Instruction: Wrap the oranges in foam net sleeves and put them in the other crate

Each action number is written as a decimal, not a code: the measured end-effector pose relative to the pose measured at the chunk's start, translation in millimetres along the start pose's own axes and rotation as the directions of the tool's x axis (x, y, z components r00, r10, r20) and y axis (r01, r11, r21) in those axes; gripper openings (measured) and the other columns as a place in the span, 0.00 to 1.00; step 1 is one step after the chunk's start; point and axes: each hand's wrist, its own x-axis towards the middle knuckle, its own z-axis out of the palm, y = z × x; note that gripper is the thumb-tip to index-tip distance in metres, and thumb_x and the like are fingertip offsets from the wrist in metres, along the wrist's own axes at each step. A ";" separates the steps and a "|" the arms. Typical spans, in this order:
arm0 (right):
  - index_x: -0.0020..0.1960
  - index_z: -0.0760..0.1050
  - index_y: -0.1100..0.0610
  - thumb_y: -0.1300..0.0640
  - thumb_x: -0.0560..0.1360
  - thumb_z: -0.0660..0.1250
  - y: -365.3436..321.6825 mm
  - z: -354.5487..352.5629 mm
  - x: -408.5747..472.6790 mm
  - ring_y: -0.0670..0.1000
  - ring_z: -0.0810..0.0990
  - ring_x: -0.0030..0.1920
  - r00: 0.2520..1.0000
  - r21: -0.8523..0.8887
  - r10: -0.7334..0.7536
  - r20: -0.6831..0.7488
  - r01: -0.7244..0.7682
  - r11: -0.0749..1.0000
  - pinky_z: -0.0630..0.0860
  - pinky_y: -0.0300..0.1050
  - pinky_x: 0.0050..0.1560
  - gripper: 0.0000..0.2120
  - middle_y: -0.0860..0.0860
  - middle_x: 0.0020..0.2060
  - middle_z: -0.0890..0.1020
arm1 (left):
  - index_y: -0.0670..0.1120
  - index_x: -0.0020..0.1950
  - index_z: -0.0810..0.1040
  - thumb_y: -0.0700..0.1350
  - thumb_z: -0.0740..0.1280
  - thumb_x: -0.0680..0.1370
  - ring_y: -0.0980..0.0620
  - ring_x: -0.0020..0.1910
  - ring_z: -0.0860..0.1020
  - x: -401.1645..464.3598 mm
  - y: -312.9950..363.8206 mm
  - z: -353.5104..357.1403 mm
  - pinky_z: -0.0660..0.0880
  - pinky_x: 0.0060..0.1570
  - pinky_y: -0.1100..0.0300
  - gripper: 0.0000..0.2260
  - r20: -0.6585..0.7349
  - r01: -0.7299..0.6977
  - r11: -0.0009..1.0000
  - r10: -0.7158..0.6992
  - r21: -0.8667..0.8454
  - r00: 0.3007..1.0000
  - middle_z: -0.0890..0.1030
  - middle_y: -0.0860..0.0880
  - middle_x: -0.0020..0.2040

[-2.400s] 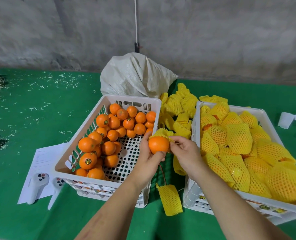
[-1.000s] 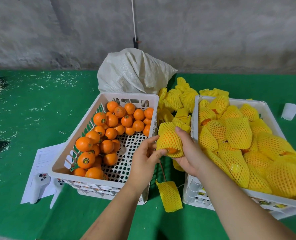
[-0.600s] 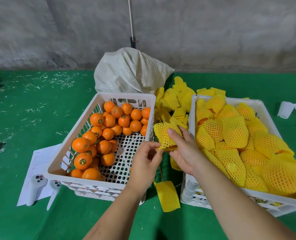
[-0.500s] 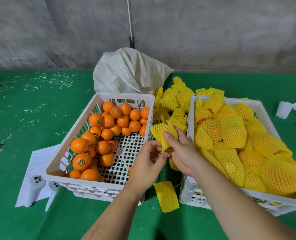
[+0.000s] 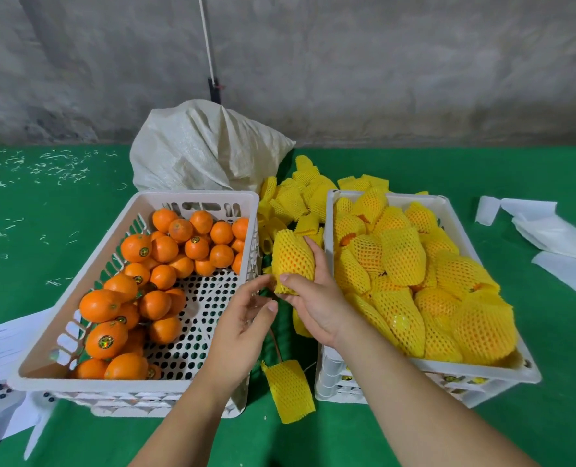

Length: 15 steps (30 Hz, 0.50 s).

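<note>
My right hand (image 5: 313,298) grips an orange wrapped in a yellow foam net sleeve (image 5: 291,256), held in the gap between the two crates. My left hand (image 5: 246,326) sits just below and left of it, its fingertips at the sleeve's lower open end. The left white crate (image 5: 192,198) holds several bare oranges (image 5: 165,249) along its far and left sides. The right white crate (image 5: 330,210) is piled with several sleeved oranges (image 5: 403,256).
A heap of loose yellow sleeves (image 5: 296,200) lies behind the gap, with one more sleeve (image 5: 290,390) on the green table near me. A white sack (image 5: 205,150) stands behind the crates. White foam sheets (image 5: 549,230) lie at right, papers (image 5: 3,348) at left.
The bare orange I held has been covered by the yellow sleeve. My right hand now grips the wrapped fruit a little higher, while my left hand has slid down to the sleeve's lower end.
</note>
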 end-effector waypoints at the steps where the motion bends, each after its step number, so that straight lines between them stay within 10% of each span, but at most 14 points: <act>1: 0.75 0.63 0.35 0.64 0.69 0.74 -7.1 0.2 -1.6 0.57 0.80 0.64 1.000 0.003 -0.013 -0.021 0.013 1.000 0.80 0.51 0.56 0.42 0.51 0.70 0.73 | 0.58 0.72 0.77 0.48 0.68 0.85 0.57 0.63 0.80 0.9 -1.9 -0.7 0.76 0.60 0.63 0.15 -0.024 0.006 1.000 -0.006 0.011 1.000 0.81 0.62 0.64; 6: 0.76 0.64 0.40 0.51 0.70 0.77 -78.8 -37.6 2.1 0.60 0.81 0.64 0.964 0.029 -0.234 -0.128 0.239 0.971 0.80 0.58 0.61 0.39 0.53 0.67 0.79 | 0.55 0.65 0.81 0.43 0.67 0.85 0.61 0.64 0.80 6.1 -9.2 -3.8 0.73 0.63 0.61 0.11 -0.096 0.038 0.999 -0.041 -0.035 0.995 0.83 0.61 0.62; 9: 0.73 0.66 0.40 0.43 0.72 0.74 -130.8 -94.9 14.1 0.47 0.80 0.61 0.834 -0.458 -0.483 -0.266 0.331 0.825 0.79 0.47 0.61 0.32 0.45 0.63 0.80 | 0.57 0.62 0.82 0.44 0.67 0.85 0.62 0.62 0.80 6.9 -11.9 -2.6 0.73 0.61 0.62 0.09 -0.089 0.035 0.999 -0.035 -0.004 0.995 0.84 0.60 0.60; 11: 0.73 0.65 0.40 0.44 0.73 0.71 -148.7 -144.3 27.8 0.45 0.75 0.60 0.743 -0.781 -0.589 -0.317 0.147 0.606 0.73 0.42 0.60 0.31 0.47 0.66 0.74 | 0.59 0.60 0.82 0.45 0.68 0.85 0.63 0.59 0.81 8.1 -11.7 0.1 0.74 0.56 0.68 0.09 -0.088 0.020 0.999 -0.015 0.048 0.996 0.84 0.60 0.58; 15: 0.81 0.52 0.44 0.47 0.79 0.66 -128.2 -224.6 50.9 0.63 0.60 0.78 0.854 -0.914 -0.330 -0.403 -0.356 0.195 0.65 0.59 0.73 0.35 0.56 0.80 0.56 | 0.65 0.56 0.80 0.46 0.67 0.84 0.64 0.40 0.80 9.8 -11.8 6.8 0.74 0.39 0.74 0.12 -0.070 0.013 0.991 -0.003 0.136 0.998 0.84 0.59 0.47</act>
